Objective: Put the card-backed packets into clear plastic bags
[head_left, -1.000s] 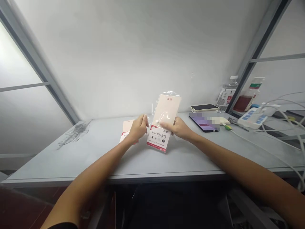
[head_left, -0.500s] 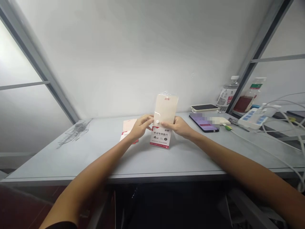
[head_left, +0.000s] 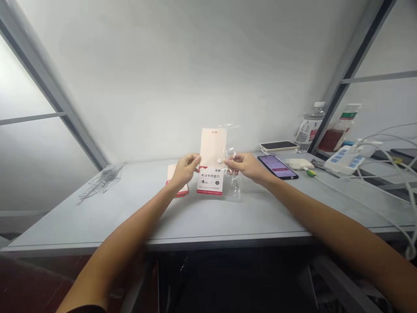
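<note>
above the middle of the grey desk (head_left: pixel 97 221), a ruler-set card (head_left: pixel 211 148) stands upright between both hands

its long axis runs far to near. the left hand (head_left: pixel 184 171) is nearer, fingers and thumb clamped on the card's left edge. the right hand (head_left: pixel 245 167) sits just right, fingertips pinched together on a clear plastic sleeve (head_left: pixel 233 178). a second pink card (head_left: pixel 174 184) lies under the left hand; a phone (head_left: pixel 277 167) lies well right.
</note>
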A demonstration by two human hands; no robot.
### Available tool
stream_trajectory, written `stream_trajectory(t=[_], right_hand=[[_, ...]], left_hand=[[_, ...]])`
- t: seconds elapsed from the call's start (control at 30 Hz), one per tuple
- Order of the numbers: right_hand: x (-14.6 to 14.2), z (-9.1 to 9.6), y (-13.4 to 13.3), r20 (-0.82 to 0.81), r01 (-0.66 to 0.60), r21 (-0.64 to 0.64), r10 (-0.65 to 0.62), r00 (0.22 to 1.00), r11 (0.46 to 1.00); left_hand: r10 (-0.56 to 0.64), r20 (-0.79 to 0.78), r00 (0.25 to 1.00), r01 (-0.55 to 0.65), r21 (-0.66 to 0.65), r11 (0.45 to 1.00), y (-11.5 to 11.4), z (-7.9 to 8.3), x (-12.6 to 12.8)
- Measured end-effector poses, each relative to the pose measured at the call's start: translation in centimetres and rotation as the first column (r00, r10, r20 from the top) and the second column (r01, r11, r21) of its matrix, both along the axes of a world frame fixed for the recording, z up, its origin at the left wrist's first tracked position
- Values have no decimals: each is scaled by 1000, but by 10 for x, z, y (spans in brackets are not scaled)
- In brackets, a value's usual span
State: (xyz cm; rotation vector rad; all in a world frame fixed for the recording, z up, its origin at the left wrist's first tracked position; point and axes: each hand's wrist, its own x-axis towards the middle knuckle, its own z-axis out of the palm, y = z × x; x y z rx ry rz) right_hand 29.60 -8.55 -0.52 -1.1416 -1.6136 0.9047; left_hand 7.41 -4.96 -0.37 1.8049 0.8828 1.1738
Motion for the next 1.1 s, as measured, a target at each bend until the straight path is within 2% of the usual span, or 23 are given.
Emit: stream_trajectory(t=[0.07,0.17,0.23,0.3,0.33,0.43,0.57,0.67,0.73,0.8,0.87,0.97,1.03,1.1], right_hand=[[10,1,6,-5,12,-11,-12,1000,1000],[27,1,14,69,18,-70,-14,998,997],[37,-1,20,163,81,-130,-59,985,988],[45,-6,24,303,203,-165,-147,942,965],[49,-8,27,394,254,-175,-169,904,951],[56,-15,32,672,393,-140,-205,712,909],[60,-13,33,867,500,-71,-194,458,863],[61,-6,27,918,512,-42,-169,359,858],[60,0,23,920,508,4,-202,336,862],[56,3,20,903,484,55,-251,350,873],[50,5,18,884,445,77,-267,383,892],[38,5,14,862,347,64,-227,453,936],[31,4,12,849,280,61,-197,490,958],[28,3,11,845,247,59,-180,503,967]], left_hand=[[113,-53,992,-115,-27,993,4,2,-4],[246,-225,943,-262,-42,964,13,5,-15],[323,-391,862,-358,-19,934,21,6,-24],[358,-586,727,-426,25,905,30,8,-36],[322,-717,618,-433,30,901,34,8,-42],[246,-856,454,-490,-10,871,42,11,-59],[192,-923,332,-562,-30,827,44,17,-72],[238,-935,262,-596,37,802,40,22,-73],[305,-918,254,-580,107,807,37,24,-71],[310,-891,332,-507,108,855,33,24,-66],[241,-866,438,-403,50,914,28,23,-60],[126,-842,525,-250,-11,968,17,21,-50],[75,-836,544,-167,-20,986,11,20,-45],[84,-842,532,-158,-1,987,8,20,-41]])
